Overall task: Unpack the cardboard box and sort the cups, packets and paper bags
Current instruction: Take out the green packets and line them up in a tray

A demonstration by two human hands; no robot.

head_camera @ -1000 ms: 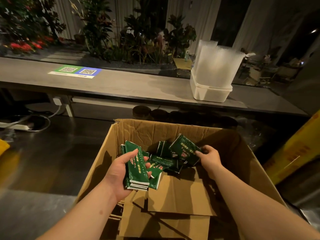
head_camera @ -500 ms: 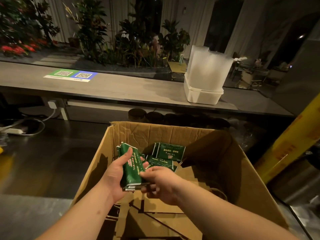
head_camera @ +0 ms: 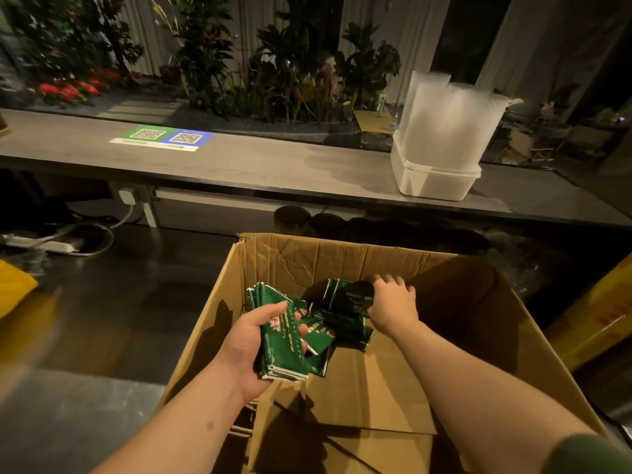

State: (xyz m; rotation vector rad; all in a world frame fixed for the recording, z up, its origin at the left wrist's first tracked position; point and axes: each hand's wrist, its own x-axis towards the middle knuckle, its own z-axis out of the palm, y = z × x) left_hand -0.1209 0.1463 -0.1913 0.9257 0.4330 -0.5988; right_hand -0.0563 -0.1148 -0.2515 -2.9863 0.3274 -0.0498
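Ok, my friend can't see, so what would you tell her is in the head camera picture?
A person's left hand grips a stack of green packets over an open cardboard box, while the right hand reaches for loose packets lying on brown paper bags inside. Behind, clear cups stand in a white tub on a long counter.

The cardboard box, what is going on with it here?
A person is unpacking the open brown cardboard box. The left hand holds a stack of flat green packets; the right hand is on more loose green packets farther inside, grip unclear. Underneath lie flat brown paper bags.
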